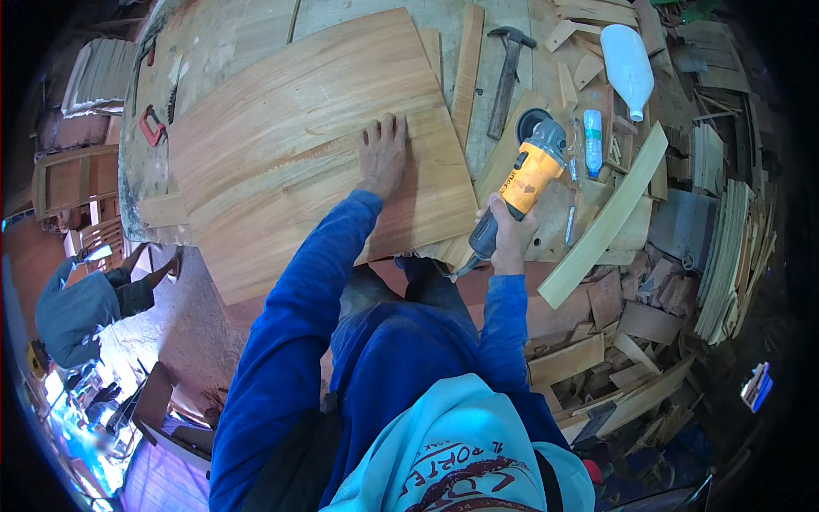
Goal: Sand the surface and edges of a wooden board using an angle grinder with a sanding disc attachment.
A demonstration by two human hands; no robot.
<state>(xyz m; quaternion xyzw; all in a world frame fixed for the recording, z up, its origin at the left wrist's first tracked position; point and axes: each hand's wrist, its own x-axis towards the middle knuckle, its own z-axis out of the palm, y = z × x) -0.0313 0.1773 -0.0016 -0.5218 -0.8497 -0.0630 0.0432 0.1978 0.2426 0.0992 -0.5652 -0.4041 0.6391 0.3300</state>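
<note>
A wide wooden panel [281,162] lies on the workbench, its near edge jutting over the bench's front. My left hand [382,156] rests on it with fingers stretched out, holding nothing. Just right of the panel, my right hand [512,232] is closed round the rear body of a yellow and black angle grinder [531,175]. The grinder's dark disc [531,122] points away from me, over a flat wooden strip. Its cord end hangs toward my body. A rough, broken-looking line runs along a joint in the panel, left of my left hand.
Beyond the grinder lies a hammer [505,81]. Nearby are a white jug [627,68], a clear bottle [593,141] and a long curved wood strip [610,213]. A red clamp [152,126] sits at the bench's left. Wood scraps [648,307] fill the right side; another person [81,307] bends at far left.
</note>
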